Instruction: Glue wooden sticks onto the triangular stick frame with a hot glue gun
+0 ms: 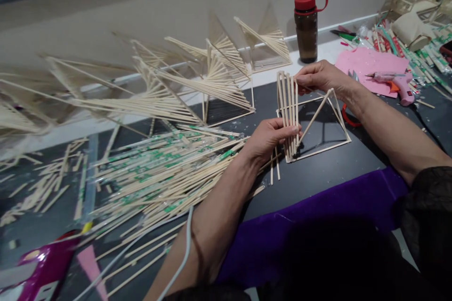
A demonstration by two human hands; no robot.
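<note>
Holds a stick frame (pixel 312 122) on the dark table (pixel 318 181), right of centre in the head view and just beyond the purple cloth (pixel 318 214); has it base down, long axis running left to right and climbing a little toward the right; points its peak upward at the right end, with one slanting stick leaning up to that peak from the near left; bears a row of upright sticks (pixel 290 103) at the left end, nearly vertical, tipped slightly leftward at the top.

Grasps that row low down with the left hand (pixel 266 137), thumb laid across the front, other fingers mostly hidden behind; leaves no clear gap between fingers and wood. Sets the right hand (pixel 321 77) at the row's upper end, fingers bent and close together beside the rightmost stick; cannot tell whether pinching it or merely touching, fingertips being partly hidden.

Has loose sticks (pixel 169 164) spread left of the left hand; has more stick frames (pixel 219 85) standing behind, near the wall, and a bottle (pixel 306 35) beyond the right hand; shows a glue gun (pixel 397 80) farther right, partly over a pink sheet (pixel 367 62).
</note>
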